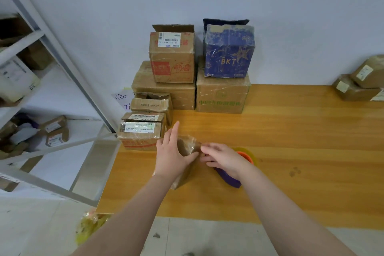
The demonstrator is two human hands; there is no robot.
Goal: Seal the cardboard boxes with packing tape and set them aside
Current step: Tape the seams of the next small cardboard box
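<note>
A small brown cardboard box point(186, 153), glossy with clear tape, stands on the wooden table point(291, 151) in front of me. My left hand point(173, 151) lies over its left side, fingers straight and thumb wrapped across its front. My right hand point(222, 159) is at the box's right edge with fingers curled; it grips a tape dispenser point(230, 178) with a purple handle and an orange and yellow roll, mostly hidden under the hand. The box's lower part is hidden by my left wrist.
Stacked boxes point(172, 81) and a blue box point(228, 52) stand against the wall at the table's back left. Smaller boxes point(143, 129) sit at the left edge, more parcels point(361, 83) at the far right. A metal shelf point(52, 89) stands on the left.
</note>
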